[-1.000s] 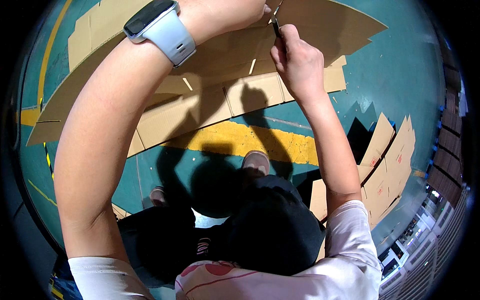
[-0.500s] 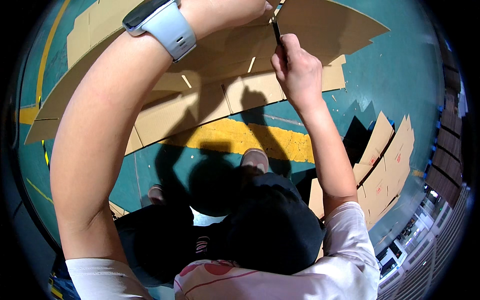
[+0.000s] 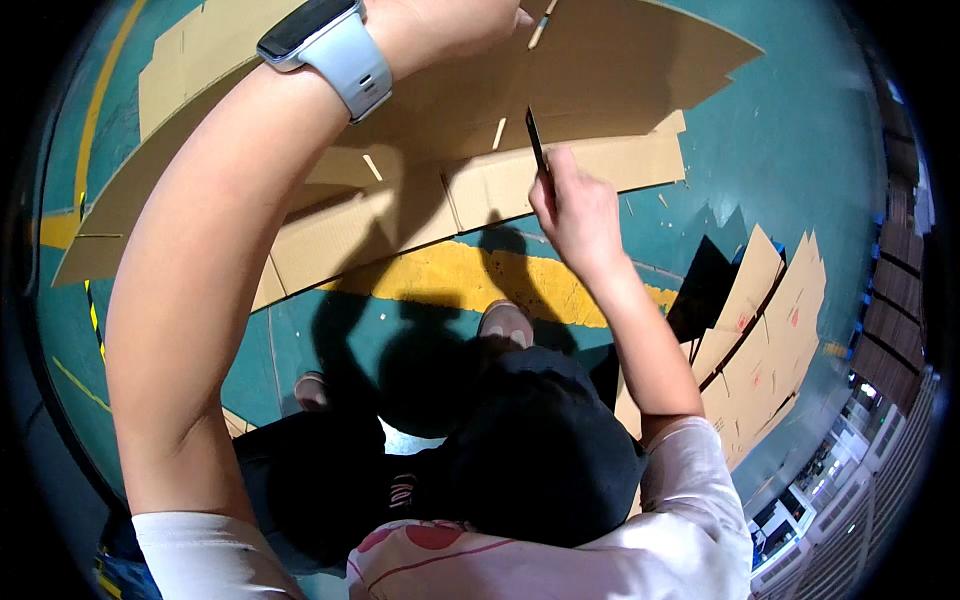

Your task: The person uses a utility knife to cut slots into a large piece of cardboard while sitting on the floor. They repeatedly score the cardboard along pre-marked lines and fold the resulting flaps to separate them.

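From my end, I judge the broad, brown corrugated cardboard sheet light for its size: stiff along its flutes, easily creased across them, and weakest around the narrow pale slits cut through it. Its matte paper face should grip well enough rather than slide. I'd take hold on solid board near an outer edge, clear of the slits. It spans the top of my view, above a paler cardboard strip lying over the teal floor.

The slim, dark, pointed knife looks light and rigid; the handle is the only safe place to hold it. My right hand is closed around that handle, thumb side up, with the tip aimed away from the body and slightly left. The tip shows against the sheet, but I can't tell whether it touches.

My right forearm slants up and inward from the lower right. My left arm bows wide and bends over at the top, wearing a pale-blue-strapped watch. The left hand is at the sheet, mostly cropped, so I can't tell whether its fingers are spread or pinching.
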The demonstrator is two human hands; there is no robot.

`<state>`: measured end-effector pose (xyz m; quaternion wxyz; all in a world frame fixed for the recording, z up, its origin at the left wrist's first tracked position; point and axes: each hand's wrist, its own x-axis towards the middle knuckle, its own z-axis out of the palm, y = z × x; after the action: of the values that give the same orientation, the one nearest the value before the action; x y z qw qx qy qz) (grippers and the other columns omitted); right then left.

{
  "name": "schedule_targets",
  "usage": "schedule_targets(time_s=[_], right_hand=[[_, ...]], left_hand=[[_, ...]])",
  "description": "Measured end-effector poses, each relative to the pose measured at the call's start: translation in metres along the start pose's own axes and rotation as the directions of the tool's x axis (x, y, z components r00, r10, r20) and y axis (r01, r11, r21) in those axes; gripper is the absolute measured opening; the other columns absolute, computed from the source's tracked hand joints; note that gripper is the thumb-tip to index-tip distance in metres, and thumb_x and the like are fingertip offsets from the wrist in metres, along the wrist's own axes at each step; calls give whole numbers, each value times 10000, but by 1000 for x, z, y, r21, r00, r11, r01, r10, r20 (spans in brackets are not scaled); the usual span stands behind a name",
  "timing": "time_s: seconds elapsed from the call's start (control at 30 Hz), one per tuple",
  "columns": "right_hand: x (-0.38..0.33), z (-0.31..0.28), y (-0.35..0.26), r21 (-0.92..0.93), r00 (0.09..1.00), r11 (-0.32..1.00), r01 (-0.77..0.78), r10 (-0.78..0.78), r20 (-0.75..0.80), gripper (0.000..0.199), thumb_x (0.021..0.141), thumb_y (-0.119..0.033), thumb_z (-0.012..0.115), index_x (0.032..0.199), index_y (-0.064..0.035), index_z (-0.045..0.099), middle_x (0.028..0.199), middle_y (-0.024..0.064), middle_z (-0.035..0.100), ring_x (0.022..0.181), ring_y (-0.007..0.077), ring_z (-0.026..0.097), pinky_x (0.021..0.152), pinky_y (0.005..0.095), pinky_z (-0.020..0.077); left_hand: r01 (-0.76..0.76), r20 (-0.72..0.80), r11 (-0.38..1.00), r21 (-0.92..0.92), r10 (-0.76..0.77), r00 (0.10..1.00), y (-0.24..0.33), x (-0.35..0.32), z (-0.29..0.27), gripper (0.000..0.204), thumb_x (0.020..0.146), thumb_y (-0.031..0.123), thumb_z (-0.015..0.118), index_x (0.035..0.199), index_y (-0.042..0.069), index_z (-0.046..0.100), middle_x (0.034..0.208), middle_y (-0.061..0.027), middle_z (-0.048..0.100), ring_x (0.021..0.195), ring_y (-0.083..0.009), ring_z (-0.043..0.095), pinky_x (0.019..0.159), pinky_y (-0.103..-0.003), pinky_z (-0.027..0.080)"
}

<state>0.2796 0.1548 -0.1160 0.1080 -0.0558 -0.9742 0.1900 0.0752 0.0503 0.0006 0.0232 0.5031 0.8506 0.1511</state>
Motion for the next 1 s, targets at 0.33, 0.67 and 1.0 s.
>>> schedule_targets(time_s=[0.33,0.67,1.0], right_hand=[[1,4,-43,243,995,965,101,-102,-8,154,873,-95,593,930,-51,457,618,113,568,564,292,610,505,394,480],[56,8,-52,80,968,979,186,-169,-184,178,846,-93,612,890,-56,444,596,105,570,552,279,615,491,386,499],[71,9,-48,49,962,979,197,-184,-202,184,837,-89,617,855,-52,438,561,111,561,528,282,614,482,379,494]], left_hand=[[-4,238,997,-71,21,971,-129,-100,-33,363,952,370,579,946,17,659,629,-84,520,568,-134,451,529,-333,384],[49,206,973,-224,-2,978,-54,-34,-11,237,870,220,600,886,-4,677,762,-240,638,686,-361,635,667,-429,508],[-18,135,980,-197,45,990,-57,-36,-6,255,856,235,620,881,-9,688,744,-242,637,669,-373,632,647,-438,506]])
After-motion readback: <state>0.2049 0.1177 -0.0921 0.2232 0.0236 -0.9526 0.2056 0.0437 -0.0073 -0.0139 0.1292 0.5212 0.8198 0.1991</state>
